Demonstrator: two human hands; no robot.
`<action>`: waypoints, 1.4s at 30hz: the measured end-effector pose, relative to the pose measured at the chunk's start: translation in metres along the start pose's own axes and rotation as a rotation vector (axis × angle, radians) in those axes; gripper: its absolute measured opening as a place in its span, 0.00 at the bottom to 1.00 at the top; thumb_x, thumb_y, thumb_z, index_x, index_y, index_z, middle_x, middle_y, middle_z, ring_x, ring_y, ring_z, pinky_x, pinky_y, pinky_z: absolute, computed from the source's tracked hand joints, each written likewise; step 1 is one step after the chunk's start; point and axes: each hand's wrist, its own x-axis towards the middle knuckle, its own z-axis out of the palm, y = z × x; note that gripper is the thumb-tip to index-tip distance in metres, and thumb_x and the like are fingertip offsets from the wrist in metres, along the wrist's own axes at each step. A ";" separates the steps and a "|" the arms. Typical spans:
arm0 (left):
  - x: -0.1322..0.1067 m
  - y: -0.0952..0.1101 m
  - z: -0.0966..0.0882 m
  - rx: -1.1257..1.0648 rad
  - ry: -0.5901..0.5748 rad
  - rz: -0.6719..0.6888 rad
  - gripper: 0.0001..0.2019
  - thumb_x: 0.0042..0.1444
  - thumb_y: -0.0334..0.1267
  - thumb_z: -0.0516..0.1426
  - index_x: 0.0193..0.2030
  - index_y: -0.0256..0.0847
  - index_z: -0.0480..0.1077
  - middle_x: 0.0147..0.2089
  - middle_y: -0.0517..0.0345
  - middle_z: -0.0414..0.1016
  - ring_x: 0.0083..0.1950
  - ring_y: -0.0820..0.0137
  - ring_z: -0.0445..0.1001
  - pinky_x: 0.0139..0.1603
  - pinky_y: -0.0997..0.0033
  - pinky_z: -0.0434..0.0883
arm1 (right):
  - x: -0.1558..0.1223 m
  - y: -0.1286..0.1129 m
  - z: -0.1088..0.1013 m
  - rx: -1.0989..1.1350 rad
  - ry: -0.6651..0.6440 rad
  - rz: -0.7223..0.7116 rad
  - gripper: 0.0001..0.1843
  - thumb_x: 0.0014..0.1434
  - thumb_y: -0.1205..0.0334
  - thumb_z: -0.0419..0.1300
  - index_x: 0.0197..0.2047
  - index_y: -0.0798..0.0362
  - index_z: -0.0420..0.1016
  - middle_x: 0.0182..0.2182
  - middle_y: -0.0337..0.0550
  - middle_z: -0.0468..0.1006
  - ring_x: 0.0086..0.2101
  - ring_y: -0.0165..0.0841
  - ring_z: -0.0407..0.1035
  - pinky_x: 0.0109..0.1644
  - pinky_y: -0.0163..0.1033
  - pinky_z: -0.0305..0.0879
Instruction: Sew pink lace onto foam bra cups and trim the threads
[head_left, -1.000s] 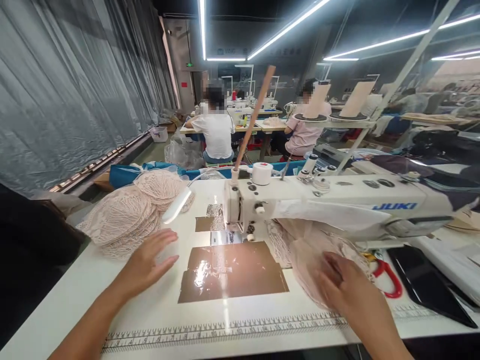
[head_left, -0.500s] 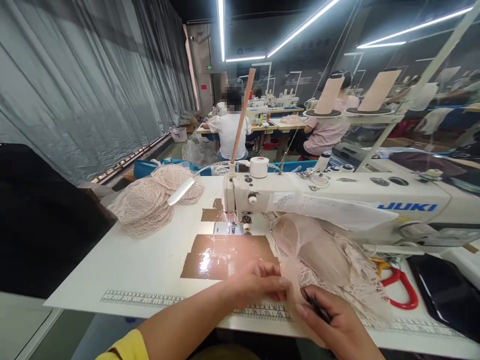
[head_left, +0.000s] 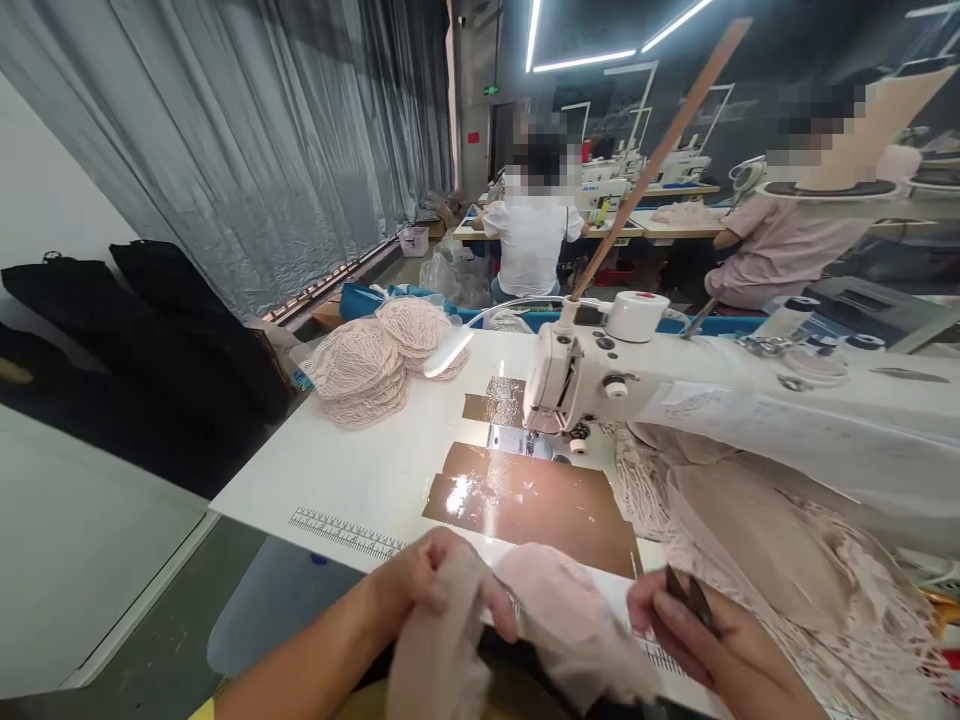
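- Pale pink sheer fabric lies across the front edge of the white worktop, part hanging below it; one lobe spreads between the hands. Whether both lobes are one piece, cannot tell.
- Room for moving: white surface shows to the left, between the lace stack and the brown patch; left and front edges in view there.
- Left hand: grip clamped on the fabric, a length dropping from the fingers in front of the edge.
- Right hand: grip closed round small dark metal snips, points up; the fabric's right end near the fingers, contact unclear through blur.
- Glossy brown sheet patch just beyond the fabric; printed black ruler scale along the front edge, partly covered by hands and fabric.
- White sewing machine behind the patch, its head blocking the far side.
- Loose beige mesh-and-lace heap under the machine arm, beside the right hand, crowding that side.
- Rounded pale lace stack at far left; slim white lamp near it.
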 end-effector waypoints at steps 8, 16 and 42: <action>-0.062 0.063 -0.003 0.242 0.548 0.513 0.13 0.47 0.42 0.63 0.39 0.38 0.77 0.37 0.50 0.79 0.34 0.66 0.76 0.33 0.71 0.73 | 0.079 -0.012 0.054 -0.636 0.121 -0.165 0.26 0.61 0.54 0.47 0.60 0.53 0.68 0.64 0.51 0.61 0.64 0.47 0.49 0.66 0.58 0.45; -0.061 0.071 -0.040 0.783 0.692 0.312 0.17 0.56 0.48 0.59 0.38 0.34 0.79 0.59 0.45 0.69 0.61 0.53 0.65 0.61 0.59 0.62 | 0.044 -0.052 0.104 -0.224 -0.407 -0.245 0.24 0.66 0.50 0.45 0.59 0.46 0.68 0.41 0.46 0.79 0.38 0.36 0.74 0.47 0.44 0.70; -0.075 0.122 -0.073 1.306 0.468 -0.055 0.21 0.56 0.40 0.57 0.57 0.40 0.68 0.56 0.53 0.72 0.59 0.57 0.67 0.60 0.57 0.63 | 0.082 -0.018 0.077 -0.717 0.052 -0.352 0.22 0.57 0.46 0.55 0.49 0.45 0.78 0.45 0.47 0.80 0.46 0.48 0.72 0.49 0.51 0.67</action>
